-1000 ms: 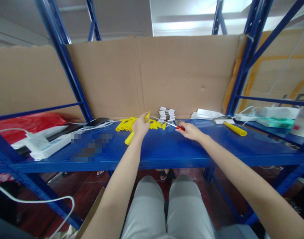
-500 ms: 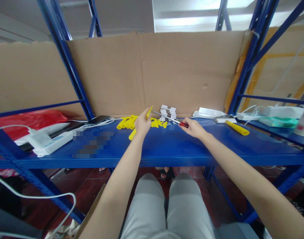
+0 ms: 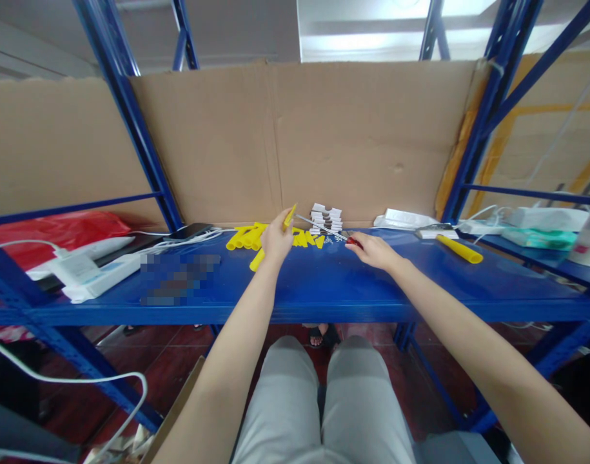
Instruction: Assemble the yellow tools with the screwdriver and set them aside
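We look down from the wearer's head at two bare hands above a blue metal shelf (image 3: 338,283). The left hand (image 3: 276,240), left of centre, is closed with the fingers pinched around a small yellow piece (image 3: 289,218), its pointed end sticking up. The right hand (image 3: 372,250) is curled closed around the red handle of a screwdriver (image 3: 325,228), its metal shaft slanting up and leftward; the tip ends just beside the yellow piece, and we cannot tell whether they touch. Behind the shaft stands a stack of white pieces (image 3: 326,218). Between the hands lie small yellow wedges (image 3: 308,239); left of the left hand, yellow tubes (image 3: 247,236) lie side by side. Another yellow tube (image 3: 460,249) rests well to the right. A cardboard panel (image 3: 362,129) rises behind everything.
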A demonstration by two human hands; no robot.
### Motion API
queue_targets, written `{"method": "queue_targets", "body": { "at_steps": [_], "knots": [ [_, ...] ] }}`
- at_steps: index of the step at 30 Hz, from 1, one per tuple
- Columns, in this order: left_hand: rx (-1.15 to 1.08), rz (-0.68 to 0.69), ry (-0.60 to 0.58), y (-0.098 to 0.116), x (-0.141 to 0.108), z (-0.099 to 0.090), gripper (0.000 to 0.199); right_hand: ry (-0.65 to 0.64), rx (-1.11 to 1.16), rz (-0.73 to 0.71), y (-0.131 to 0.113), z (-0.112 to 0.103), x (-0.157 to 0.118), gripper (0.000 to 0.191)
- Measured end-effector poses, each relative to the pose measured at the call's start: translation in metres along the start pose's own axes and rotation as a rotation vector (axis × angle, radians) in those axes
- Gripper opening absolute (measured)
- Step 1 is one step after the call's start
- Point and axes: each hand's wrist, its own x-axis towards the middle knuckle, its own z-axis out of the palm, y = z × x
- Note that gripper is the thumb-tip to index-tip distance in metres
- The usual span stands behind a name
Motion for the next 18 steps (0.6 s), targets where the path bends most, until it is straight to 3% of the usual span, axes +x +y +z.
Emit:
{"method": "queue_targets", "body": {
  "at_steps": [8, 18],
  "knots": [
    [-0.025, 0.013, 0.003, -0.0015, -0.0008, 0.0016, 0.045, 0.080, 0.127, 0.067, 0.0039, 0.0037, 0.0016, 0.019],
    [-0.087, 0.042, 0.038, -0.0019, -0.0003, 0.0021, 0.042, 0.076, -0.039, 0.078, 0.0020, 0.0006, -0.0008, 0.027]
  ]
}}
